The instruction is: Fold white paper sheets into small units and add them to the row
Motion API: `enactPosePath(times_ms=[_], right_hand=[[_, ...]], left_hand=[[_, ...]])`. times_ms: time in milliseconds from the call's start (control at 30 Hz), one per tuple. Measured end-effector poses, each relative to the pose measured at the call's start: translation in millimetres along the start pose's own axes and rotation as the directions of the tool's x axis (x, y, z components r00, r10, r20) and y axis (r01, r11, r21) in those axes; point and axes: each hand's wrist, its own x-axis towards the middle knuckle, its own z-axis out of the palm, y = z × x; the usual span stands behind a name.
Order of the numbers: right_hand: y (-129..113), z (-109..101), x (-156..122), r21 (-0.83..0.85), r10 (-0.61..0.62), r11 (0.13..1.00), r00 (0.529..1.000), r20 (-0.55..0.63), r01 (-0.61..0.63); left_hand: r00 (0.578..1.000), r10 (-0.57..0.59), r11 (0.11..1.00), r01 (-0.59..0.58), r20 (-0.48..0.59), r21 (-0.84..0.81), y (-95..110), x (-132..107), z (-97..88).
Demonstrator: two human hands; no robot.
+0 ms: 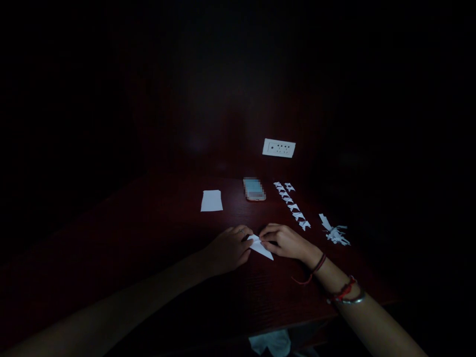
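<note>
A small white sheet of folded paper (261, 249) lies on the dark red table between my hands, one pointed corner toward me. My left hand (232, 248), with a ring on one finger, pinches its left edge. From the other side, my right hand (284, 241) presses its fingertips on the paper's upper right edge. The fingertips partly cover the paper, so the upper fold is hard to make out. Red cords and a silver bangle circle my right wrist and forearm.
Beyond my hands lie white paper sheets (211, 201) and a phone-like device (254, 189) with a blurred screen. To the right are a row of small folded paper pieces (292, 206) and a heap of paper strips (336, 235). A socket panel (278, 148) is on the wall.
</note>
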Motion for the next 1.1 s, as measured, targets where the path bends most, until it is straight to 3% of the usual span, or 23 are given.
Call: enactPosePath(times_ms=[200,400,767,1100], right_hand=[[0.3,-2.5,-0.4,-0.01,-0.007,1.0,1.0,0.017,0.007],[0.3,-1.9,1.0,0.018,0.04,0.999,0.997,-0.063,-0.039],[-0.1,3.7,6.3,0.013,0.061,0.998,0.998,0.012,-0.061],[-2.7,-1.7,5.7,-0.031,0.084,0.996,0.995,0.045,-0.082]], left_hand=[[1.0,-0.004,0.999,0.004,0.015,-0.042,-0.2,-4.2,2.7],[1.0,-0.006,0.997,0.007,0.015,-0.074,0.3,-2.4,0.0],[1.0,-0.013,0.995,0.012,-0.009,-0.098,-2.2,-1.4,6.1],[1.0,-0.021,0.997,0.021,0.011,-0.077,1.9,-1.9,-0.4]])
